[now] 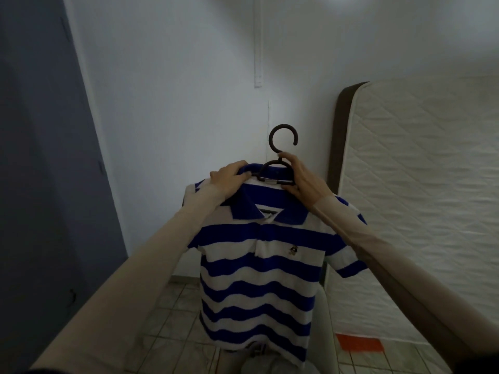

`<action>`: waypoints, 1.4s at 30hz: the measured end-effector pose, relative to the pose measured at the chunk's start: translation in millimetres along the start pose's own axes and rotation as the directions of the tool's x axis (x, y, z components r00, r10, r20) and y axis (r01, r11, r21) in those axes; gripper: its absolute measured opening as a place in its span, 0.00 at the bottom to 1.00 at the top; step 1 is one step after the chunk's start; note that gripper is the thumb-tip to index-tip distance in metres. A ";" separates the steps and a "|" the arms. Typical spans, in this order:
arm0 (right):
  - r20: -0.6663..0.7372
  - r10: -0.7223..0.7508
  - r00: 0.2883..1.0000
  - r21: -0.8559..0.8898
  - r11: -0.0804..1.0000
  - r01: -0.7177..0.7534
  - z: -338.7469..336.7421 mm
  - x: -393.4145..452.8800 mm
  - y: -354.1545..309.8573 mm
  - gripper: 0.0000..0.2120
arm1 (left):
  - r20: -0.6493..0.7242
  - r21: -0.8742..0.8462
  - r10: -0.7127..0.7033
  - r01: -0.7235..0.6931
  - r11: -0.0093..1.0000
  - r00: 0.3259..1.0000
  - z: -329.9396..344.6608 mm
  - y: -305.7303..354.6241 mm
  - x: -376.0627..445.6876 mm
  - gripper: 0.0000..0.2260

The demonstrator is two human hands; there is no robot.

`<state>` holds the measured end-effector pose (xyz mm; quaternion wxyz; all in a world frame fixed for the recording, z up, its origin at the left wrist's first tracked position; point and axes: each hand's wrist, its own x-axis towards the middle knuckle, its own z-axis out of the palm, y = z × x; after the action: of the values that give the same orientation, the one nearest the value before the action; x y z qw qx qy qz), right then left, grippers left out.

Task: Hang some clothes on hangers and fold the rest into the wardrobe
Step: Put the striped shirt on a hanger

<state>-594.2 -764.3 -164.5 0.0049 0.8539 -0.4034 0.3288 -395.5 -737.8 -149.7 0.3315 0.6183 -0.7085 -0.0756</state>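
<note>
The blue-and-white striped polo shirt (251, 255) hung in mid-air at the centre of the view, in front of the white wall (189, 76), and was already threaded onto the dark plastic hanger (278, 168). The hanger's hook (283, 137) stood upright and free above the collar, and it was caught on nothing.

The right hand (299, 179) was clamped on the hanger at its neck and right shoulder bar, and so carried the load. The left hand (231, 178) pinched the collar at the left, fingers curled over the fabric, probably to seat the shirt squarely on the hanger's left arm.

An upended mattress (418, 184) leaned against the wall at the right. A grey-blue panel (40, 157) stood at the left, possibly the wardrobe; this could not be confirmed. The shirt was judged nearly ready for hanging.
</note>
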 end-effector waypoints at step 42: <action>0.046 -0.062 0.997 -0.158 0.985 0.068 68.9 21.7 -50.4 0.26 | -0.264 0.229 -0.071 0.134 0.964 0.962 -2.1 -45.3 -70.1 0.16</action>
<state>-511.0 -763.9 -193.4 0.0753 0.8701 -0.4003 0.2775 -355.8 -682.4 -197.9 0.3363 0.6953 -0.6308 0.0747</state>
